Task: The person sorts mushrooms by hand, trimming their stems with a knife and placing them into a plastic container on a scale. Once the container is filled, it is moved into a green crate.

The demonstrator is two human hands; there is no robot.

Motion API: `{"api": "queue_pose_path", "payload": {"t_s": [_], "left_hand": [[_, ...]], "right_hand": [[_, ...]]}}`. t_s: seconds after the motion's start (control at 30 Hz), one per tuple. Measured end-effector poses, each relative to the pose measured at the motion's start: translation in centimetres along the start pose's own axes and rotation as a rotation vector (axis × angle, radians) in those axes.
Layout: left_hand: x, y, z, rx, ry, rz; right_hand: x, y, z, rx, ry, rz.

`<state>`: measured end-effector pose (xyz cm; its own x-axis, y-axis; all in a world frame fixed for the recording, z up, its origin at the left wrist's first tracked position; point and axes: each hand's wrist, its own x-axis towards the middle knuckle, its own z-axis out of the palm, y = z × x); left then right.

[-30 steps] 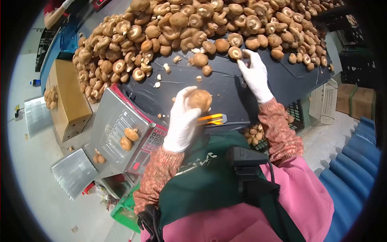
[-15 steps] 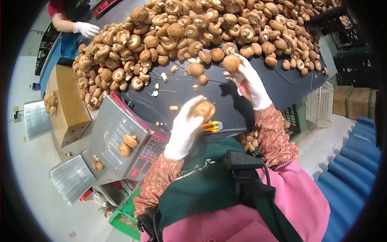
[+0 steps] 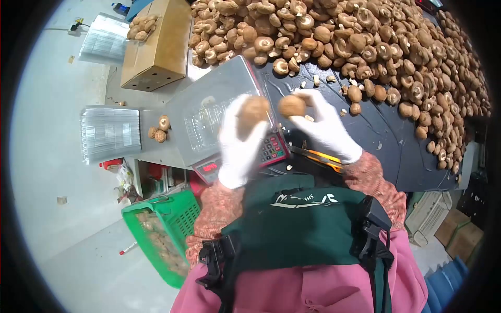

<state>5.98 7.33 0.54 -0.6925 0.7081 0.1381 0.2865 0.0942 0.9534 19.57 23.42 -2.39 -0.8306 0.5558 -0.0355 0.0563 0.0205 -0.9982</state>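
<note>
So the green apron [image 3: 297, 229] is sitting closest to the camera, and just past it both white-gloved hands are holding mushrooms. The left hand [image 3: 237, 148] is curling its fingers and thumb around the left mushroom [image 3: 254, 108], kinda motion-blurred, over the edge of the scale [image 3: 182, 122]. The right hand [image 3: 329, 130] is pinching the right mushroom [image 3: 292, 106] near it, a gap showing between the two caps. An orange-handled cutter [image 3: 323, 160] is lying on the dark table surface [image 3: 389, 151] below the right hand. Farther out, a massive mushroom pile [image 3: 386, 52] is covering the far side, and a cardboard box [image 3: 156, 52] is standing beyond the scale.
</note>
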Motion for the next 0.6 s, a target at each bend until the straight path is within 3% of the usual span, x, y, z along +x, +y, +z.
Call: {"api": "queue_pose_path", "payload": {"t_s": [0.07, 0.1, 0.13, 0.27, 0.47, 0.5, 0.57, 0.6], "left_hand": [[1.0, -0.6, -1.6, 0.191, 0.135, 0.057], [1.6, -2.2, -2.6, 0.344, 0.160, 0.085], [1.7, -3.6, -3.4, 0.414, 0.154, 0.092], [2.6, -7.3, -4.9, 0.659, 0.064, 0.133], [2.2, -7.1, -4.5, 0.626, 0.039, 0.159], [2.2, -6.6, -4.4, 0.581, 0.042, 0.107], [1.9, -6.4, -4.6, 0.553, 0.056, 0.057], [1.9, -6.6, -4.7, 0.532, 0.066, 0.047]], "right_hand": [[2.6, 0.8, 2.4, -0.339, 0.013, -0.221], [3.3, 1.0, 3.7, -0.251, 0.036, -0.215], [4.4, 1.8, 5.3, -0.391, 0.119, -0.351], [6.9, 4.6, 6.9, -0.778, 0.150, -0.508], [4.6, 4.8, 5.2, -0.654, 0.235, -0.507], [3.7, 3.4, 3.7, -0.631, 0.308, -0.520], [2.8, 6.5, 0.6, -0.718, 0.504, -0.481], [1.6, 6.9, -1.5, -0.674, 0.556, -0.339]]}}
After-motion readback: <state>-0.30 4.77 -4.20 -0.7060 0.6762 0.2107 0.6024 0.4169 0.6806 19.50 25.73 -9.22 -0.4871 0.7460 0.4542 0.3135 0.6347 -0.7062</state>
